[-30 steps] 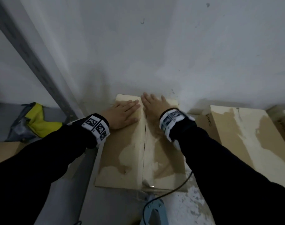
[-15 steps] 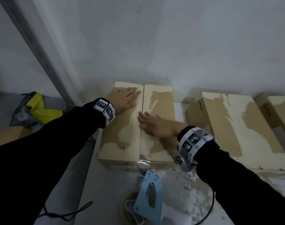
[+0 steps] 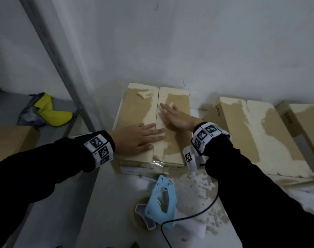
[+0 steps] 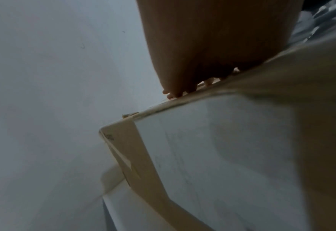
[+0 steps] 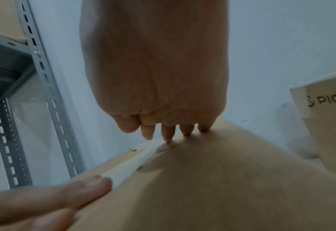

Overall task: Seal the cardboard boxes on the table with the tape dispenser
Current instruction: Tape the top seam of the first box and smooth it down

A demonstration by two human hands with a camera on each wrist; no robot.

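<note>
A cardboard box (image 3: 136, 108) with worn, peeled top flaps stands against the wall, its centre seam running away from me. My left hand (image 3: 143, 138) lies flat on the near part of the top, fingers straight and reaching across the seam. My right hand (image 3: 172, 113) presses flat on the right flap farther back, fingertips (image 5: 168, 137) beside the seam. Clear tape (image 3: 156, 164) hangs over the box's near edge. The light-blue tape dispenser (image 3: 161, 201) lies on the table in front of the box, held by neither hand.
A second worn box (image 3: 256, 133) and a third (image 3: 306, 122) stand to the right, printed PICO (image 5: 331, 100). A grey metal shelf post (image 3: 63, 68) rises at left, with a yellow and grey object (image 3: 50, 113) behind. White crumbs (image 3: 202, 194) and a black cable (image 3: 202, 210) lie on the table.
My left hand has slid from the far end of the left flap toward me, onto the near part of the seam. My right hand has moved away from me, farther back along the right flap.
</note>
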